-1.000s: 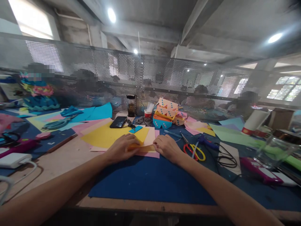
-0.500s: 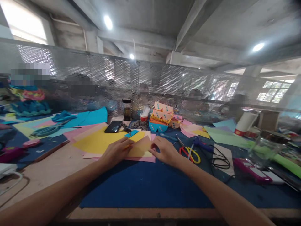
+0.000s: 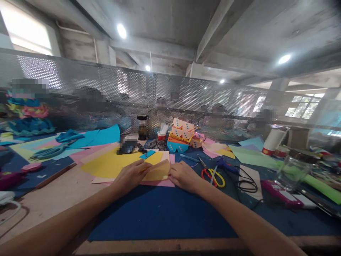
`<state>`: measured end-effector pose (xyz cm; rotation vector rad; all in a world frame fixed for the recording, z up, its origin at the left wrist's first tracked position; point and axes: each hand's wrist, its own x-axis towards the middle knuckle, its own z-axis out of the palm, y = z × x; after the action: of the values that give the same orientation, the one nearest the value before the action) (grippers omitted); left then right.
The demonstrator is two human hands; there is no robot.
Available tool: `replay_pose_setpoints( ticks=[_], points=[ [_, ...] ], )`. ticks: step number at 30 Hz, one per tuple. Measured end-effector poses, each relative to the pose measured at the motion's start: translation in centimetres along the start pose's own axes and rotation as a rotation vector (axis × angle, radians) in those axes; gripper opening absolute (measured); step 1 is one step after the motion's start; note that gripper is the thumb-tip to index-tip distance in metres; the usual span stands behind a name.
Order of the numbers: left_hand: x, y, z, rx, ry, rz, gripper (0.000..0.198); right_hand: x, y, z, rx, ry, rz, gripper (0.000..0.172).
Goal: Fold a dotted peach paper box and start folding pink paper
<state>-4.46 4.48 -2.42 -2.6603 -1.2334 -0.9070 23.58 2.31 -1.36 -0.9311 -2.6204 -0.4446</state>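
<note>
A small peach sheet of paper (image 3: 159,171) is held upright and tilted between my two hands, over the stacked sheets. My left hand (image 3: 133,173) has its fingers closed on the sheet's left end. At the right edge, my right hand (image 3: 183,175) pinches the same sheet; its fingertips are partly hidden. Beneath lie a yellow sheet (image 3: 103,165) and a pink sheet (image 3: 167,183), overlapping. Just beyond my left fingers rests a small blue strip (image 3: 147,154). Scissors with red and yellow handles (image 3: 218,178) lie to the right of my right hand.
Behind stand a dark-lidded bottle (image 3: 142,128), a paper cup (image 3: 161,136) and stacked dotted paper pieces (image 3: 181,133). Rightward are a blue glue gun (image 3: 226,166) with a black cord, and a glass jar (image 3: 294,172). Teal scissors (image 3: 52,151) lie left. A perforated screen (image 3: 112,80) closes the back.
My right hand has closed in on the peach sheet's right edge, its fingers drawn together. The sheet looks more raised and bent. The view has shifted slightly.
</note>
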Motion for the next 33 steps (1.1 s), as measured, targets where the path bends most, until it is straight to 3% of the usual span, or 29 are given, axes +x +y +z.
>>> replay_pose_setpoints(
  ticks=[11,15,25,28,33],
  points=[
    [-0.1,0.3,0.0,-0.023,-0.048,0.13,0.023,0.6,0.1,-0.3,0.002,0.154,0.108,0.009],
    [0.0,0.4,0.1,-0.009,-0.005,0.081,0.026,0.4,-0.1,-1.1,0.064,0.176,0.12,0.008],
    [0.0,0.3,0.0,0.027,0.073,-0.044,0.037,-0.6,0.2,-0.8,0.173,0.035,0.076,0.025],
    [0.0,0.3,-0.2,0.044,0.059,-0.018,0.044,-0.6,0.4,-0.1,0.146,0.015,0.074,0.02],
    [-0.3,0.0,0.1,0.081,0.001,0.077,0.036,-0.2,0.5,0.3,0.072,-0.02,0.024,0.012]
  ],
)
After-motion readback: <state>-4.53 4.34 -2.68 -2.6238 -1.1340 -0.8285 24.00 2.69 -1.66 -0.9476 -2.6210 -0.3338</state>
